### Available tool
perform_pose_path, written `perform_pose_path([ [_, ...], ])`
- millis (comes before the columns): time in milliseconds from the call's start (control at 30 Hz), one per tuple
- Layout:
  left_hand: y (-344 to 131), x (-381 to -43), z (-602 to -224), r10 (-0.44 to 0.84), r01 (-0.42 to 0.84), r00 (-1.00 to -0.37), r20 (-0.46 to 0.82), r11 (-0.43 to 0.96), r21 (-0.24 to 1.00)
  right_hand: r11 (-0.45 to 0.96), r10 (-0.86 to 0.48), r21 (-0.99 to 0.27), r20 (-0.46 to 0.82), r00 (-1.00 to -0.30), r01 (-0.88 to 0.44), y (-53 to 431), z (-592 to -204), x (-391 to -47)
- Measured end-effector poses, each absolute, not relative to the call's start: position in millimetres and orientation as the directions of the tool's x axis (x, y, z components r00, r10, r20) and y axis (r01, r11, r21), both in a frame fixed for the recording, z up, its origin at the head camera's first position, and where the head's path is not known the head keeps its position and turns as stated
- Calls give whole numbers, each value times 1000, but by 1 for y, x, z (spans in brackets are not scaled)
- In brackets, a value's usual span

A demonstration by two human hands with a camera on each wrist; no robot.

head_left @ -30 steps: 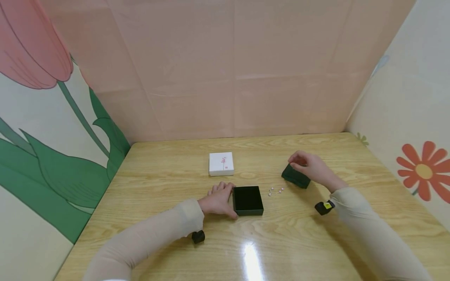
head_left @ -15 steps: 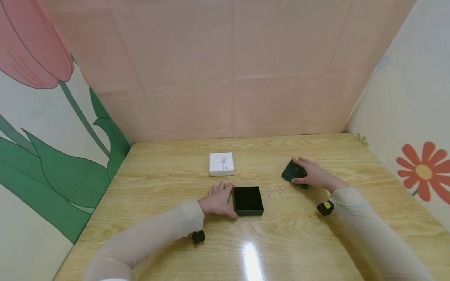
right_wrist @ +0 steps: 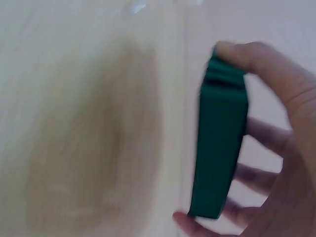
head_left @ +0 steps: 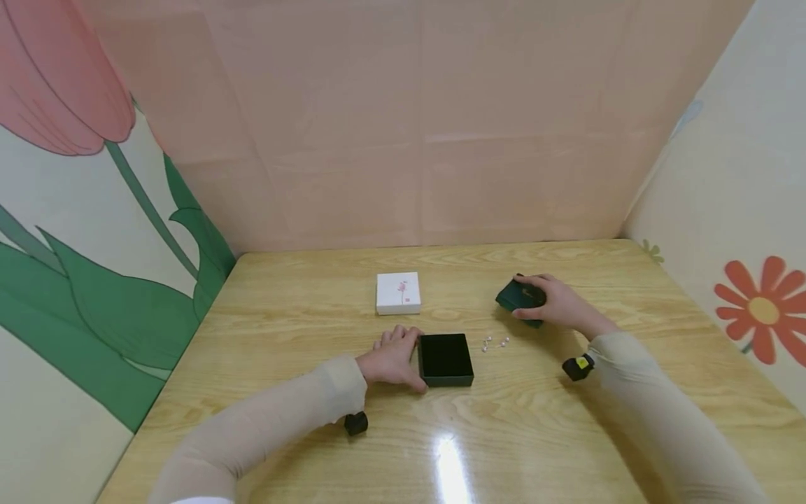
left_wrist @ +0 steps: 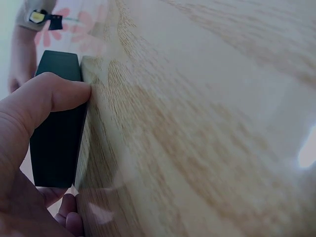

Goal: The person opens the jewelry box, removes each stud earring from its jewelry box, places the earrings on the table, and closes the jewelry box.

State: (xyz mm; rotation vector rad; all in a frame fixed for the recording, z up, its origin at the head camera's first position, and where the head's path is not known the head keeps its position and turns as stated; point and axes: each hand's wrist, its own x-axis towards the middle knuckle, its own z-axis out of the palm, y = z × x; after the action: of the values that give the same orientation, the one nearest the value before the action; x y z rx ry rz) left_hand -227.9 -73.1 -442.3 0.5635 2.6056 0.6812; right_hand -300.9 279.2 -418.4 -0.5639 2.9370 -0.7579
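Note:
Near the middle of the table lies an open square box (head_left: 445, 360), dark green outside with a black inside. My left hand (head_left: 393, 358) holds it at its left side, thumb at the near corner and fingers at the far one. In the left wrist view the box's dark wall (left_wrist: 57, 148) stands between thumb and fingers. Farther right, my right hand (head_left: 557, 302) grips a dark green box-shaped piece (head_left: 518, 297) with a faint gold mark on top. The right wrist view shows this green piece (right_wrist: 219, 153) held above the table, with layered edges at one end.
Small pearl-like jewellery pieces (head_left: 495, 344) lie between the open box and my right hand. A white box (head_left: 398, 294) with a pink flower print sits farther back. Behind the wooden table (head_left: 302, 294) rises a pink wall covering (head_left: 334, 140).
My right hand turned its fingers over the green piece, took hold of it and raised it slightly to the left. The left hand and the open box stay in place.

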Motion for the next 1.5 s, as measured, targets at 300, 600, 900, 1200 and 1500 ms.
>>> perform_pose_path([
  [300,-73,-231,-446,466,274,-843,-270,803,530,589,-542,-601,202,-816,-540,221,-391,-273],
  [600,-73,-231,-446,471,287,-842,-262,803,521,506,-699,-582,156,-698,-637,171,-404,-246],
  [900,-71,-231,-445,468,286,-842,-269,810,512,486,-774,-504,132,-620,-714,160,-424,-243],
  [1200,-72,-232,-446,463,290,-846,-264,816,499,472,-798,-495,112,-592,-730,158,-424,-242],
  [1500,-72,-233,-448,455,288,-852,-261,822,492,482,-801,-509,74,-595,-713,158,-426,-242],
])
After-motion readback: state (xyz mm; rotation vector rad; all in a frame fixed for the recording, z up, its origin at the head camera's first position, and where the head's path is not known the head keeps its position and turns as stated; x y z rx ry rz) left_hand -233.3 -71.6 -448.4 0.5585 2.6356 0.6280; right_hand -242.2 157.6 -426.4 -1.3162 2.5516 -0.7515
